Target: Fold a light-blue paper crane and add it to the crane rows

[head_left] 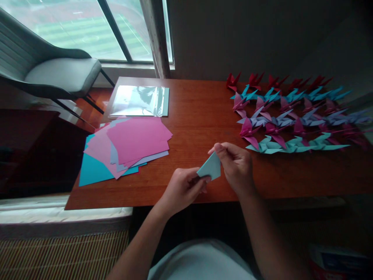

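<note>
A small piece of pale mint-green folded paper [212, 167] is held above the front part of the wooden table, between my two hands. My left hand [186, 186] pinches its lower left corner, with the thumb on top. My right hand [235, 163] has thumb and forefinger closed at the paper's upper right corner. The fingers behind the paper are partly hidden. To the right stand rows of folded paper cranes, with a mint-green row [294, 144] nearest to my right hand.
Loose sheets of pink paper [138, 140], with lilac and blue ones beneath, lie fanned at the left of the table [198, 109]. Behind them lies a clear-wrapped paper pack [140, 102]. A grey chair [62, 74] stands by the window. Red cranes [256, 81] form the back row.
</note>
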`<state>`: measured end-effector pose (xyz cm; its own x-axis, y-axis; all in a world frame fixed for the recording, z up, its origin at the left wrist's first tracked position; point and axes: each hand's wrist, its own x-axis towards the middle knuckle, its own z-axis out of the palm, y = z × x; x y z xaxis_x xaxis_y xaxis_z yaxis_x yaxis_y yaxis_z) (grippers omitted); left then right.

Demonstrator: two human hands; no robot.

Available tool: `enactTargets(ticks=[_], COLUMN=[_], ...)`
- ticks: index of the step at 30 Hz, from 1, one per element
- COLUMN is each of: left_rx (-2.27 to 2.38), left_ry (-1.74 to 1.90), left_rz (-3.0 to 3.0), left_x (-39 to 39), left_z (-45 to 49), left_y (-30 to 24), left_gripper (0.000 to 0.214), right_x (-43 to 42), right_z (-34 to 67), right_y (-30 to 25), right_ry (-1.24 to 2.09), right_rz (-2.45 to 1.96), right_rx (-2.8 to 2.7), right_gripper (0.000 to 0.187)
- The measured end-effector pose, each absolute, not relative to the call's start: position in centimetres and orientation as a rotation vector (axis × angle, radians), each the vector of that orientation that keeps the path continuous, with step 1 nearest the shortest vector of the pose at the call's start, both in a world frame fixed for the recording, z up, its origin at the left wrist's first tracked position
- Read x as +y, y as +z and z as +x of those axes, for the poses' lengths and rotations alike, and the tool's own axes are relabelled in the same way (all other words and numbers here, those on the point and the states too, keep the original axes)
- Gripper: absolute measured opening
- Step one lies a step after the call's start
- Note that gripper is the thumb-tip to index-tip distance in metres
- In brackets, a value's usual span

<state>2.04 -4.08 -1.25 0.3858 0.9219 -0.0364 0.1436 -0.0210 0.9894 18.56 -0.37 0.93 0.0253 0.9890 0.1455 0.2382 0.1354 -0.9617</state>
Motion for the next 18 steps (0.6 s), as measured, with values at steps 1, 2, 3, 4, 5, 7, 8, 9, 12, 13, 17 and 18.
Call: enactTargets(ticks=[1, 2, 3, 4, 5, 7, 8, 9, 12, 13, 17, 18], left_rx=[1.023, 1.029, 1.028, 1.022, 1.011, 0.986, 0.974, 0.964, 0.941, 0.934, 0.935, 0.950], left_ry=[0.824, 0.820, 0.819, 0.822, 0.827, 0.839, 0.842, 0.842, 0.834, 0.831, 0.902, 0.932], left_rz=[1.481, 1.491, 1.500, 1.507, 1.514, 1.527, 1.533, 1.537, 1.525, 1.512, 1.368, 1.328], left_x=[-4.09, -4.10, -4.11, -4.13, -4.14, -4.17, -4.19, -4.21, -4.22, -4.21, -4.04, -3.98], left_z=[2.04, 2.03, 2.02, 2.01, 1.99, 1.98, 1.97, 1.96, 1.88, 1.83, 1.66, 1.65], left_y=[-1.18, -1.11, -1.04, -0.98, -0.93, -0.87, -0.84, -0.81, -0.78, -0.81, -1.16, -1.28], left_gripper=[0.023, 0.026, 0.029, 0.031, 0.030, 0.023, 0.019, 0.015, 0.011, 0.011, 0.018, 0.019], right_x=[-0.34, -0.31, -0.26, -0.18, -0.07, 0.21, 0.36, 0.49, 0.61, 0.54, -0.08, -0.25], right_z=[18.51, 18.47, 18.46, 18.46, 18.50, 18.65, 18.75, 18.85, 19.01, 18.98, 18.46, 18.26], right_y=[0.94, 0.92, 0.87, 0.80, 0.70, 0.48, 0.40, 0.35, 0.45, 0.56, 1.00, 1.05], right_ry=[0.917, 0.883, 0.852, 0.825, 0.801, 0.764, 0.751, 0.744, 0.741, 0.747, 0.857, 0.893], right_rz=[-1.306, -1.318, -1.330, -1.340, -1.348, -1.352, -1.352, -1.353, -1.350, -1.349, -1.330, -1.313], right_rx=[-1.412, -1.400, -1.373, -1.335, -1.294, -1.237, -1.225, -1.223, -1.236, -1.243, -1.347, -1.402], right_gripper=[0.038, 0.038, 0.037, 0.038, 0.038, 0.039, 0.039, 0.039, 0.038, 0.037, 0.035, 0.035])
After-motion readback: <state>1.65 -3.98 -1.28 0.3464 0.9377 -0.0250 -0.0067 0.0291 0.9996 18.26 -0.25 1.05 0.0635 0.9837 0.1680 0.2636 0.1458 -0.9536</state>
